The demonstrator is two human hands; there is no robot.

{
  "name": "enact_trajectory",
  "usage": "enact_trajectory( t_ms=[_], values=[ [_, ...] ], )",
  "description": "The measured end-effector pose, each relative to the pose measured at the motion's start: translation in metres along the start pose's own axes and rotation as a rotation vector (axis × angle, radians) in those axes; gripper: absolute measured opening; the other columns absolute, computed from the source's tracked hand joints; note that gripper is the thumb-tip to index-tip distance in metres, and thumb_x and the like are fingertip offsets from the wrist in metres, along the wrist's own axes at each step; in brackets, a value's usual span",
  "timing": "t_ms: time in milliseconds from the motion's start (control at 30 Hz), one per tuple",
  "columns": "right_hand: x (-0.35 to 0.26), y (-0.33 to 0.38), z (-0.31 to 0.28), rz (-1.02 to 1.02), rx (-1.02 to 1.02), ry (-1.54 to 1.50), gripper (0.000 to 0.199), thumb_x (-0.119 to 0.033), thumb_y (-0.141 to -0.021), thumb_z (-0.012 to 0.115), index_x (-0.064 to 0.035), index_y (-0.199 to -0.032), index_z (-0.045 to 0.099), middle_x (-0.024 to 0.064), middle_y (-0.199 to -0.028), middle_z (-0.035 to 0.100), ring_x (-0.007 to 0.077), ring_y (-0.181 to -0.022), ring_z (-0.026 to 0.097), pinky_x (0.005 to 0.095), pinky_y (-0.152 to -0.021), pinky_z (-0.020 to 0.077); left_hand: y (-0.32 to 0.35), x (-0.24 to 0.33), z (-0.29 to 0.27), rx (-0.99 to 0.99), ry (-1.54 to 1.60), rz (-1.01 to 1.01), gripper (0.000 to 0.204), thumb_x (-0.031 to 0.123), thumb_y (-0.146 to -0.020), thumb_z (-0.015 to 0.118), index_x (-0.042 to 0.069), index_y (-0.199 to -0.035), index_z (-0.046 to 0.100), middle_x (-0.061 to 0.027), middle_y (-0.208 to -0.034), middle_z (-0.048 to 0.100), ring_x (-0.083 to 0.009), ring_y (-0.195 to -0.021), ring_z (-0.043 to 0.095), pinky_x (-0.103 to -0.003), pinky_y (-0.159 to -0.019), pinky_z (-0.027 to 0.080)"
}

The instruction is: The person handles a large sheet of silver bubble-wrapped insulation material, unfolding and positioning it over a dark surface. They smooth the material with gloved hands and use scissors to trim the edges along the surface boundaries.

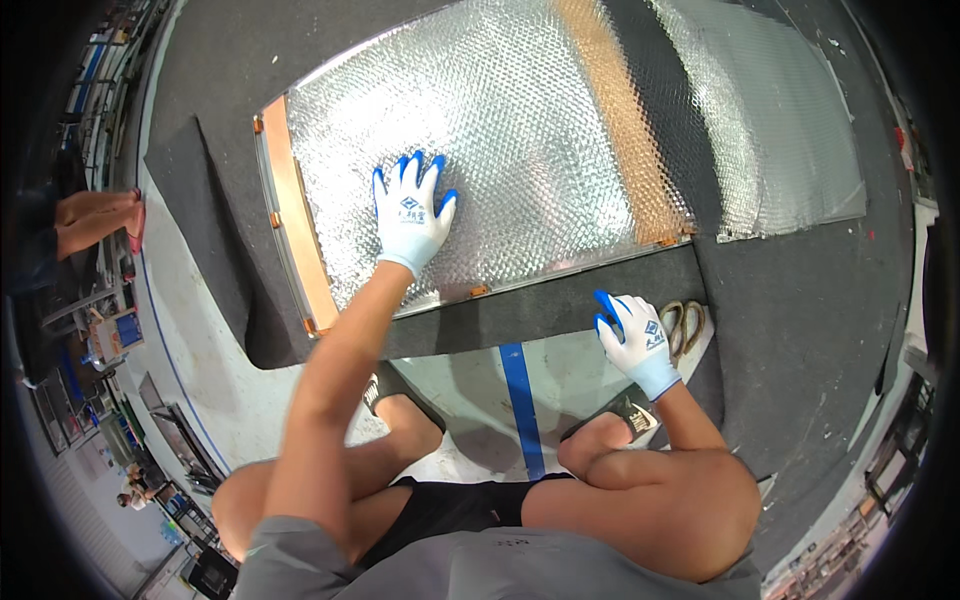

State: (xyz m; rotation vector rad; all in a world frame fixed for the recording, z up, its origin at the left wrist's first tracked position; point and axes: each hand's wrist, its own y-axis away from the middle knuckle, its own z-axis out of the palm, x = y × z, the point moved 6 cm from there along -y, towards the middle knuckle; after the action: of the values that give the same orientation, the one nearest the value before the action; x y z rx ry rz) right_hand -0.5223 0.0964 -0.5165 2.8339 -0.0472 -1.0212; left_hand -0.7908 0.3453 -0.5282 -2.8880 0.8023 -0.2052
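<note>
My left hand (410,210), in a white glove with blue fingertips, lies flat with spread fingers on a sheet of shiny bubble wrap (510,130). The wrap covers a large rectangular panel lying on dark grey felt-like matting; its surface below is hidden. A tan strip (302,205) runs along the panel's left side, and small orange clips (479,291) sit at its edges. My right hand (637,335), gloved alike, hovers by the panel's near right corner, thumb and forefinger apart and nothing visible in it. Right beside it are the looped handles of scissors (686,325); their blades are hidden.
More bubble wrap (790,120) stretches to the right over the dark matting (800,310). A folded flap of matting (215,250) rises at the left. Blue tape (521,410) marks the pale floor between my feet. Another person's legs (98,222) and cluttered shelving stand at the far left.
</note>
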Motion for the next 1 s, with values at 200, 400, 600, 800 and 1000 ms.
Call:
enact_trajectory(
  t_ms=[200,400,600,800,1000],
  values=[
    [0.052,0.057,-0.012,0.434,0.115,-0.138,0.044,-0.013,-0.091,0.066,-0.0014,-0.133,0.061,0.0143,-0.096,0.067,0.0313,-0.089,0.064,0.0417,-0.081,0.0501,0.03,-0.023,0.044,-0.126,-0.017,-0.164,0.063,0.04,-0.096,0.06,0.018,-0.154,0.047,-0.0174,-0.162,0.036,-0.0396,-0.149,0.032,-0.064,-0.123,0.013],
    [0.096,0.178,-0.042,0.914,0.35,0.17,0.049,-0.022,-0.095,0.065,-0.0018,-0.139,0.057,0.0189,-0.11,0.066,0.0338,-0.097,0.066,0.0434,-0.084,0.0518,0.022,-0.03,0.055,-0.195,-0.073,-0.189,0.058,0.036,-0.097,0.061,0.007,-0.146,0.055,-0.027,-0.154,0.046,-0.0441,-0.148,0.035,-0.06,-0.124,0.016],
    [0.114,0.144,-0.039,0.767,0.366,0.128,0.053,-0.03,-0.095,0.068,-0.0065,-0.141,0.057,0.0172,-0.115,0.068,0.0332,-0.103,0.068,0.0407,-0.087,0.0532,0.031,0.093,0.019,-0.074,0.12,0.193,0.047,0.03,-0.086,0.075,0.008,-0.126,0.063,-0.02,-0.134,0.058,-0.0397,-0.126,0.053,-0.056,-0.117,0.031],
    [0.123,0.073,-0.025,0.923,-0.078,0.321,0.079,-0.04,-0.096,0.063,-0.0114,-0.16,0.029,0.0215,-0.134,0.061,0.0386,-0.116,0.064,0.0475,-0.098,0.0518,0.049,0.207,0.021,-0.313,0.158,0.345,0.038,0.03,-0.082,0.079,0.015,-0.115,0.068,-0.0055,-0.109,0.066,-0.0271,-0.101,0.062,-0.046,-0.095,0.043],
    [0.068,0.05,-0.082,0.567,0.099,0.213,0.067,-0.026,-0.091,0.063,-0.0063,-0.152,0.04,0.0223,-0.124,0.06,0.0421,-0.107,0.065,0.0478,-0.091,0.0527,0.045,0.21,0.032,-0.395,0.107,0.263,0.036,0.032,-0.084,0.077,0.015,-0.114,0.067,-0.0055,-0.106,0.065,-0.0266,-0.099,0.064,-0.045,-0.092,0.043]
  ],
)
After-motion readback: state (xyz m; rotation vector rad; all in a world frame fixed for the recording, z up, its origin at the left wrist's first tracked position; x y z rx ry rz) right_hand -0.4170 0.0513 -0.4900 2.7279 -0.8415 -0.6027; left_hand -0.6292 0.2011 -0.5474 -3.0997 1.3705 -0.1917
